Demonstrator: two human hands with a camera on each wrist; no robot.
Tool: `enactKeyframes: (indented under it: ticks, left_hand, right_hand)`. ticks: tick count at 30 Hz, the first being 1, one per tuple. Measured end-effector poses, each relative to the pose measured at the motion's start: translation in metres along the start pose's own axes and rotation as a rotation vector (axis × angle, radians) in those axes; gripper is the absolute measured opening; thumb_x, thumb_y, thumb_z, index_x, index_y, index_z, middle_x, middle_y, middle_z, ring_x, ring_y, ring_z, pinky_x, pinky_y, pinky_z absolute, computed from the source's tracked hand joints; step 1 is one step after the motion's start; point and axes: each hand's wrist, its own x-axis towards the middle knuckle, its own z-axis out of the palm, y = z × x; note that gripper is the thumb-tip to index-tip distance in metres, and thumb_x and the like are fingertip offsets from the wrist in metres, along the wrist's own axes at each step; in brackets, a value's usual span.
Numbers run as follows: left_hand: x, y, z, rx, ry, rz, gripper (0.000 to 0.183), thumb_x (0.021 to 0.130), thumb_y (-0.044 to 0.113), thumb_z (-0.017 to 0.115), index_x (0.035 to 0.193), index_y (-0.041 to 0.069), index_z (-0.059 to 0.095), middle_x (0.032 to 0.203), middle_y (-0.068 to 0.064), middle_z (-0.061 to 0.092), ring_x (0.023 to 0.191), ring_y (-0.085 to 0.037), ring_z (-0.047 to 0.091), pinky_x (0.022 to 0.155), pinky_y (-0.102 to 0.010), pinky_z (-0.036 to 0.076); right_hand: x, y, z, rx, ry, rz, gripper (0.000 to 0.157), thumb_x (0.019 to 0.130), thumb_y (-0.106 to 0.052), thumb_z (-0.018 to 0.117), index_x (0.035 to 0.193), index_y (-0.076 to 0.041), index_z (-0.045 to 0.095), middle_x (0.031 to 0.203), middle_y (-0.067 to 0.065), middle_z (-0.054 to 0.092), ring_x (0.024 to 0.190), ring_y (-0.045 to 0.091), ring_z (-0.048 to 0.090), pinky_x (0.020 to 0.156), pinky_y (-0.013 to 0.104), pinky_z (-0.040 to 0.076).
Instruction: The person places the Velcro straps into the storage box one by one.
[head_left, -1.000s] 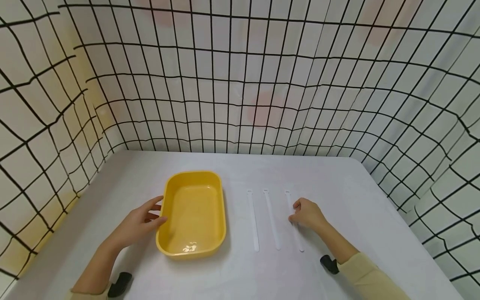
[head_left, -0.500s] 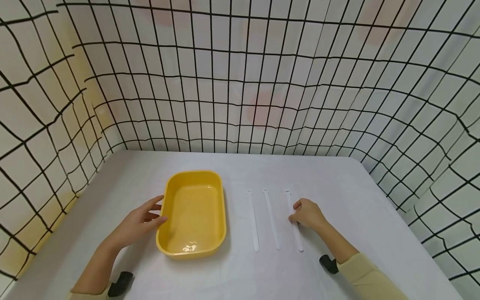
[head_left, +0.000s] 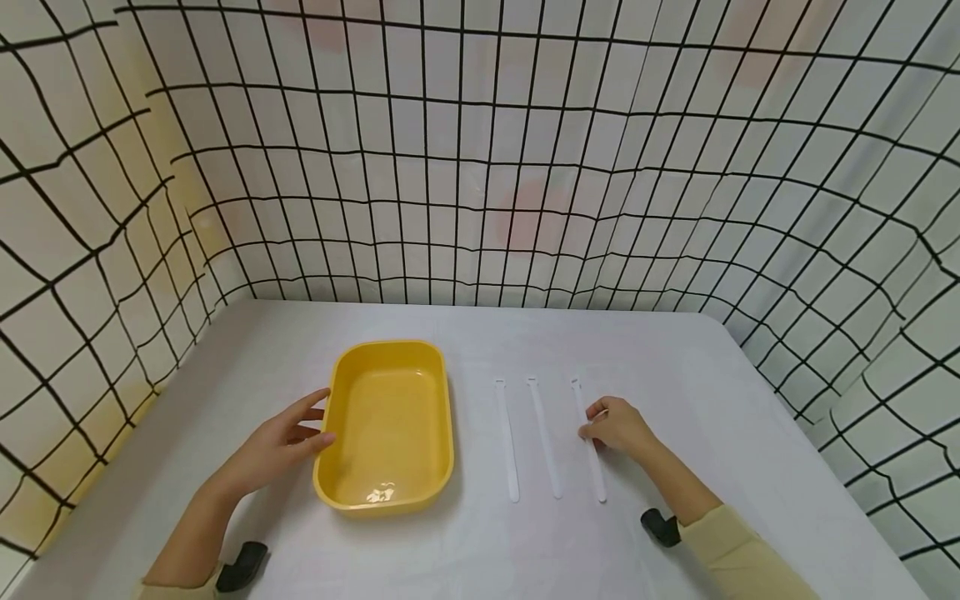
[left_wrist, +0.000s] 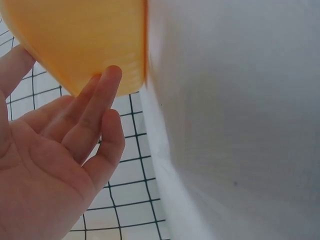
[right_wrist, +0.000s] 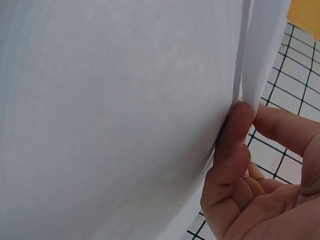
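In the head view a yellow rectangular tray (head_left: pixel 322 479) stands left of centre. My left hand (head_left: pixel 273 446) holds its left side, thumb over the rim and fingers along the outer wall; the left wrist view shows fingertips against that wall (left_wrist: pixel 95 40). On the right, my right hand (head_left: pixel 618 425) pinches the rightmost white strap (head_left: pixel 597 475), a thin flat strip with a slotted top end, near its middle. Thumb and forefinger meet on this strap (right_wrist: pixel 262 45) in the right wrist view. Two similar straps, a middle one (head_left: pixel 545 437) and a left one (head_left: pixel 507 442), lie on the table.
The table (head_left: pixel 480 550) has a white cover. A black wire grid (head_left: pixel 457 158) with white sheeting behind it encloses the back and both sides. Black wrist devices, left (head_left: pixel 242 567) and right (head_left: pixel 660 527), sit near the sleeves.
Both hands stay almost where they were. The lower part of the strap in my right hand has shifted very slightly left and shows more plainly.
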Motion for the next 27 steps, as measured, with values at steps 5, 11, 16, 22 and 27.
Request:
enactKeyframes:
  ticks: [5,11,16,22,27]
  left_hand:
    - [0.0,-0.005,-0.001,-0.016,0.004,0.0,0.074,0.094,0.032,0.065,0.153,0.007,0.028,0.137,-0.025,0.048,0.115,-0.039,0.057,0.092,-0.05,0.051]
    - [0.002,-0.008,0.0,-0.023,0.009,0.002,0.073,0.094,0.033,0.066,0.152,0.007,0.03,0.136,-0.024,0.049,0.115,-0.038,0.057,0.092,-0.05,0.05]
    - [0.002,-0.008,0.0,-0.032,0.013,-0.01,0.073,0.094,0.032,0.066,0.152,0.008,0.031,0.136,-0.023,0.05,0.114,-0.037,0.058,0.093,-0.05,0.05]
    - [0.002,-0.006,0.0,-0.062,0.001,0.006,0.073,0.094,0.031,0.066,0.152,0.006,0.029,0.136,-0.026,0.049,0.115,-0.038,0.058,0.092,-0.049,0.05]
    - [0.003,-0.006,0.0,-0.063,0.005,0.0,0.073,0.094,0.031,0.066,0.152,0.007,0.029,0.136,-0.025,0.05,0.115,-0.038,0.058,0.092,-0.048,0.051]
  right_hand:
    - [0.003,0.0,0.001,0.06,-0.015,0.009,0.028,0.085,-0.007,0.07,0.105,0.007,0.058,0.085,0.01,0.065,0.066,0.017,0.06,0.059,0.03,0.049]
    - [0.002,-0.005,-0.001,0.15,-0.02,0.004,0.031,0.086,-0.005,0.069,0.11,0.009,0.057,0.087,0.011,0.066,0.068,0.017,0.061,0.06,0.029,0.051]
    - [0.001,-0.012,0.002,0.212,-0.028,-0.002,0.033,0.088,-0.006,0.068,0.115,0.008,0.055,0.086,0.008,0.067,0.068,0.017,0.062,0.06,0.03,0.052]
    - [0.0,-0.028,0.005,0.28,-0.025,-0.041,0.034,0.09,-0.007,0.069,0.118,0.006,0.054,0.087,0.008,0.068,0.069,0.018,0.062,0.062,0.03,0.053]
    - [-0.001,-0.042,0.009,0.341,-0.033,-0.109,0.036,0.09,-0.008,0.069,0.12,0.006,0.053,0.087,0.007,0.067,0.072,0.019,0.063,0.066,0.03,0.054]
